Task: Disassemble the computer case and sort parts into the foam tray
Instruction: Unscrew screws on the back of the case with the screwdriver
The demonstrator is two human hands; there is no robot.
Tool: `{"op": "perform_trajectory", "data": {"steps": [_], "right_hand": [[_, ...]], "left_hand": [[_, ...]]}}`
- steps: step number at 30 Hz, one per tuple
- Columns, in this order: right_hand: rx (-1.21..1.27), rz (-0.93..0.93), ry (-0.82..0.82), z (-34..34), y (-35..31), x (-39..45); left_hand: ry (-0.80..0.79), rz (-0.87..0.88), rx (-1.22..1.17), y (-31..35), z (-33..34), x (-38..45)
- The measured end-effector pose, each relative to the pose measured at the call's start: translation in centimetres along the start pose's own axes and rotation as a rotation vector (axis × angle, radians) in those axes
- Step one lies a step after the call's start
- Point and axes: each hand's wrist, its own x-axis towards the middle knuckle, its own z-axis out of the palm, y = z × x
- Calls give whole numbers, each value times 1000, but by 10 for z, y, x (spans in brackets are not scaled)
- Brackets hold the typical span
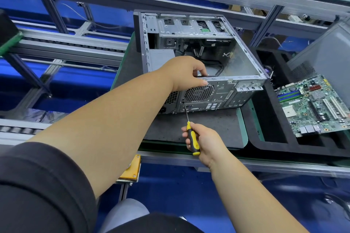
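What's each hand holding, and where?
Right hand grips the screwdriver by its handle. Left hand grips the case at its rear top edge.

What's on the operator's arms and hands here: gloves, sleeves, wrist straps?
No gloves: the left hand and right hand are both bare. The left arm has a dark, black-looking sleeve pushed up above the elbow, forearm uncovered. No sleeve shows on the right forearm. No watch, rings, wrist strap or cable visible.

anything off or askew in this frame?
One thing: the motherboard lies tilted across the foam tray, propped against a grey panel rather than seated flat. Otherwise normal: left hand grips the case, right hand holds the screwdriver.
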Motion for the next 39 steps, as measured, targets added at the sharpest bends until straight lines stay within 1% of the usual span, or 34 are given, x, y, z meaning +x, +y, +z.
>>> {"op": "perform_trajectory", "data": {"steps": [3, 8, 17, 22, 24, 26, 30, 31, 32, 34, 37, 39], "right_hand": [[-95, -9, 26, 1, 0, 2], [-219, -136, 59, -3, 6, 6], [-280, -200, 59, -3, 0, 6], [-221, -150, 77, -5, -12, 4], [-334, -228, 113, -7, -13, 4], [-510, -328, 167, -9, -11, 4], [-1028, -529, 376, -8, -8, 2], [-1111, -572, 411, -5, -8, 0], [-1146, -598, 422, -2, -9, -1], [-1156, -596, 394, 2, -7, -2], [-1107, -561, 341, 2, -5, -2], [-1070, -555, 335, -2, -4, -1]], "left_hand": [[1, 1, -3, 0, 0, 0], [2, -2, 0, 0, 0, 0], [7, -6, 5, 0, 0, 0], [9, 0, 5, 0, 0, 0], [10, 4, 9, 0, 0, 0], [8, 3, 14, 0, 0, 0], [-2, 3, 34, 1, 0, 0], [-4, 2, 39, 1, 0, 0], [-6, 0, 41, 1, 0, 0], [-8, -2, 42, 1, -1, 0], [-11, 1, 44, 1, -1, 0], [-13, 10, 44, 1, -1, -1]]}}
